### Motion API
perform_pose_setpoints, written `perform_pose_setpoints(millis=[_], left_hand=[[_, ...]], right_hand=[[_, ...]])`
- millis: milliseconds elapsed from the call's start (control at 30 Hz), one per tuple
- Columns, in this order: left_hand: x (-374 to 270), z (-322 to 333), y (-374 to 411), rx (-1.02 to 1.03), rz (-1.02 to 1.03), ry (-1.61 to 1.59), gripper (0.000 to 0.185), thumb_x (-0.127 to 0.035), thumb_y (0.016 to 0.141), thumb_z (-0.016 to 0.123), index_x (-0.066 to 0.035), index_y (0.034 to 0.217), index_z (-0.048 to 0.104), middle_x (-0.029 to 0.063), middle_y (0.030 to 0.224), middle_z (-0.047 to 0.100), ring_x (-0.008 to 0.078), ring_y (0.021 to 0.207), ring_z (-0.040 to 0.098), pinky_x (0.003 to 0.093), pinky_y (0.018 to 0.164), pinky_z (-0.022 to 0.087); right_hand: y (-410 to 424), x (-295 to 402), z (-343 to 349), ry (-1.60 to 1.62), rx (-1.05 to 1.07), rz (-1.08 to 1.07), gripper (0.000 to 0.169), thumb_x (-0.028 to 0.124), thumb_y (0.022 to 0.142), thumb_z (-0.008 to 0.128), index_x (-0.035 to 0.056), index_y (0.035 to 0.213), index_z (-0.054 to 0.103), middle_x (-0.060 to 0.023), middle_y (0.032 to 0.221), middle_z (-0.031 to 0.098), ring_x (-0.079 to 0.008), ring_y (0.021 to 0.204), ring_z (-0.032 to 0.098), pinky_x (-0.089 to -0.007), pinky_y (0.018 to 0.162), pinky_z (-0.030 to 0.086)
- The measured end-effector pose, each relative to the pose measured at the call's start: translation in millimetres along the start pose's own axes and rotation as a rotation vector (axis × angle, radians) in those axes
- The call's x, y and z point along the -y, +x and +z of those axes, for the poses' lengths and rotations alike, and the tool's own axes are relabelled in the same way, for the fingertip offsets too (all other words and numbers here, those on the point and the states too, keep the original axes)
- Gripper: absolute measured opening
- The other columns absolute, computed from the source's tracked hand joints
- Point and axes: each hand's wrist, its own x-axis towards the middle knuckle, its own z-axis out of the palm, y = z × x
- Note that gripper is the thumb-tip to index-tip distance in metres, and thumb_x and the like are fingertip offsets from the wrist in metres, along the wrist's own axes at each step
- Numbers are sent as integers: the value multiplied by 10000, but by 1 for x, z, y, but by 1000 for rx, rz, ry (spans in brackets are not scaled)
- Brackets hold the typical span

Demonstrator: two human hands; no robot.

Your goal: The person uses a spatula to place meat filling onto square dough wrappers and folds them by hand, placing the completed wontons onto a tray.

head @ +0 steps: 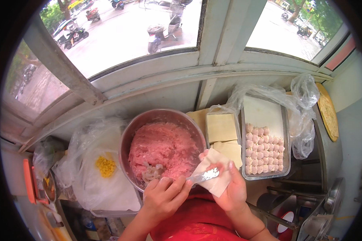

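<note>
My left hand (pixel 166 197) grips a metal spreading blade (pixel 203 176) at the near rim of a large metal bowl (pixel 125 144). The blade's flat end lies over a square dough wrapper (pixel 214 185) that rests across my right hand (pixel 236 189). A smear of pink filling (pixel 214 166) shows on the wrapper. The bowl holds pink minced meat (pixel 163 147), with a small heap of greyish shrimp-like pieces (pixel 152 173) at its near side. Stacks of square wrappers (pixel 221 128) lie right of the bowl. Farther right, a metal tray (pixel 287 150) holds rows of small wrapped dumplings (pixel 264 147).
Left of the bowl, yellow bits (pixel 105 166) lie on a paper-lined tray (pixel 117 211) partly under clear plastic. Crumpled plastic bags (pixel 303 120) lie beside the dumpling tray. A round wooden board (pixel 327 111) leans at the far right. Window frames (pixel 157 64) rise behind the bowl.
</note>
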Motion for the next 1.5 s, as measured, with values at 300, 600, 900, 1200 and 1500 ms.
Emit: perform_pose_setpoints(millis=[300, 600, 900, 1200, 1500], left_hand=[[2, -11, 8, 76, -577, -666, 130, 30, 869, 712, 4, 996, 729, 122, 839, 671, 239, 692, 630, 310, 637, 494], [7, -16, -4, 116, -187, -644, 212, 4, 773, 750, -77, 969, 751, 41, 870, 693, 201, 702, 674, 325, 536, 490], [3, -15, 6, -38, -16, -43, 214, -83, 749, 743, -114, 961, 751, 1, 869, 686, 140, 593, 589, 280, 494, 396], [-8, -12, 3, -23, -88, -175, 177, -53, 768, 752, -92, 941, 759, 18, 834, 685, 163, 590, 601, 303, 468, 417], [-10, -4, -1, -112, -131, -243, 126, -38, 789, 747, -79, 907, 749, 33, 813, 683, 175, 565, 596, 315, 452, 415]], right_hand=[[-3, -8, 1, 116, 81, 30, 594, 388, 1086, 428, 5, 1536, 362, -202, 1520, 469, -409, 1496, 345, -585, 1216, 305], [3, 1, -6, 399, -63, 62, 477, 423, 1116, 336, 108, 774, 436, -59, 827, 394, -210, 814, 421, -394, 782, 478], [-2, -16, -12, 200, 18, 191, 237, 189, 1062, 477, 16, 1042, 638, -178, 1149, 685, -318, 1166, 641, -428, 1037, 522], [-5, -22, -19, 277, 46, 62, 169, 195, 1096, 487, 71, 1178, 567, -92, 1097, 659, -263, 1140, 644, -463, 1077, 503], [-5, -23, -21, 283, 52, 3, 161, 156, 1085, 485, 41, 1112, 593, -122, 1137, 696, -280, 1143, 661, -426, 1030, 513]])
